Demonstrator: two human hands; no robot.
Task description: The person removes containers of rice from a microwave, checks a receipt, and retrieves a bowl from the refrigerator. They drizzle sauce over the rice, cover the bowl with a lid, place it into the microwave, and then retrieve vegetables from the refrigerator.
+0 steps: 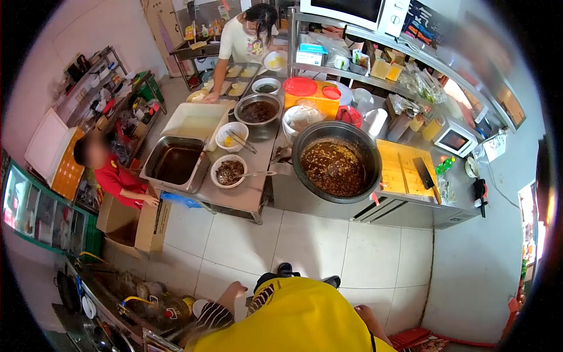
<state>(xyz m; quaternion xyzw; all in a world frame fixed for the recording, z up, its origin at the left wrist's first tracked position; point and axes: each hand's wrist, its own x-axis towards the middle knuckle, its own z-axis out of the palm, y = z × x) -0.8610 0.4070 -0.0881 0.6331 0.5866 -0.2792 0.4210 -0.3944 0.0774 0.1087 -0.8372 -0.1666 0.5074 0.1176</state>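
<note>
My left hand (236, 289) hangs low beside my yellow apron (305, 314), below a striped sleeve (214, 315). It is small in view, and how its fingers are set does not show clearly. On the other side of the apron, my right hand (363, 311) is partly in view, with its fingers hidden. Neither hand visibly touches any of the food containers. Ahead of me, a large dark pot (366, 190) holds a brown sauce with pale bits. Left of it, a white bowl (213, 178) contains dark food and a slotted ladle (258, 174).
A cutting board (404, 155) carries a cleaver (423, 173). A deep metal pan (196, 183) of dark liquid stands at the steel table's corner. One person (237, 44) reaches over trays at the back; another person in red (117, 176) is by a cardboard box (153, 226). Tiled floor (311, 240) lies between.
</note>
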